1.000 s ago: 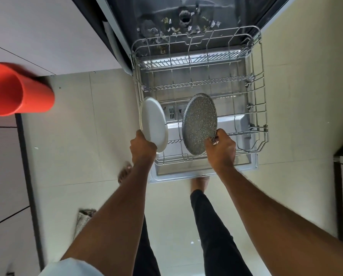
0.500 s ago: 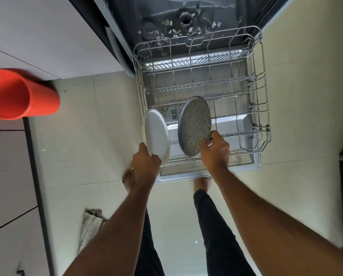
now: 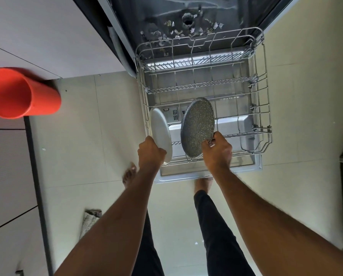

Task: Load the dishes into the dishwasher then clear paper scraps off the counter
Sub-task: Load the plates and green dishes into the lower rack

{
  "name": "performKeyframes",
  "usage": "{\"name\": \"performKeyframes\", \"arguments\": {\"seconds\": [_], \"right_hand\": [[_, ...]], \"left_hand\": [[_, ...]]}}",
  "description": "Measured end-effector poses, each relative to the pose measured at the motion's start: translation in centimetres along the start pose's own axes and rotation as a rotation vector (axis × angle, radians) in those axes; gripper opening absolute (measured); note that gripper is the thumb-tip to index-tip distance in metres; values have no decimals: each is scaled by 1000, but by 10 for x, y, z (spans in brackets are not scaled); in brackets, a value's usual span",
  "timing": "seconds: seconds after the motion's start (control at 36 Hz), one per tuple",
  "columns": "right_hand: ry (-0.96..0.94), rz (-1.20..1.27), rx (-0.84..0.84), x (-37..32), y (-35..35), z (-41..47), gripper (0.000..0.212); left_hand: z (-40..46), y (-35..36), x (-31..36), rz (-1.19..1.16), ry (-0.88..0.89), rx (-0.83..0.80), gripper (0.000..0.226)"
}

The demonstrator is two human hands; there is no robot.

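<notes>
The dishwasher stands open with its wire rack (image 3: 265, 108) pulled out over the lowered door (image 3: 210, 174). My left hand (image 3: 149, 151) grips a white plate (image 3: 160, 132) by its lower rim, held on edge at the rack's front left corner. My right hand (image 3: 216, 150) grips a grey speckled plate (image 3: 197, 126) by its lower right rim, upright over the front of the rack. Both plates stand side by side, apart from each other. Paper scraps (image 3: 194, 30) lie scattered on the dark counter above the rack.
A red cup (image 3: 21, 92) lies on its side on the white counter (image 3: 37, 36) at the left. My bare feet stand on the pale tiled floor (image 3: 77, 136) before the door. A folded cloth (image 3: 90, 218) lies on the floor.
The view has shifted slightly. Both plates have sunk a little lower toward the front of the rack, and the speckled plate has drifted left, closer to the white one.
</notes>
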State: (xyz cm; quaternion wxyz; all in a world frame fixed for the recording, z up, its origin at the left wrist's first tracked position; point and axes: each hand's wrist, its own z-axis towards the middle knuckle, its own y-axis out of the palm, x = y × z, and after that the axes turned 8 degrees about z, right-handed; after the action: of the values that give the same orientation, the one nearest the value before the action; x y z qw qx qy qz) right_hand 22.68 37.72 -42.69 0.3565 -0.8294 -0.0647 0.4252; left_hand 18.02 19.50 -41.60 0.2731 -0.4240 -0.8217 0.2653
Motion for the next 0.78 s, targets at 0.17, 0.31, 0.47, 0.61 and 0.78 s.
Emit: {"name": "performKeyframes", "arguments": {"seconds": [0.17,0.31,0.47,0.61,0.78], "right_hand": [[-28,-3,-9,0,7,3,15],[-42,-33,-22,5,9,4,18],[-34,-54,-55,5,11,-4,19],[-71,-70,-110,3,7,-13,15],[-71,-147,-150,-4,16,-12,17]], "left_hand": [[28,16,8,29,19,-80,58],[29,32,-12,-14,-12,-39,43],[17,58,-18,-33,23,-62,42],[12,65,-20,-60,-5,-48,45],[19,62,-32,-91,-15,-16,36]]}}
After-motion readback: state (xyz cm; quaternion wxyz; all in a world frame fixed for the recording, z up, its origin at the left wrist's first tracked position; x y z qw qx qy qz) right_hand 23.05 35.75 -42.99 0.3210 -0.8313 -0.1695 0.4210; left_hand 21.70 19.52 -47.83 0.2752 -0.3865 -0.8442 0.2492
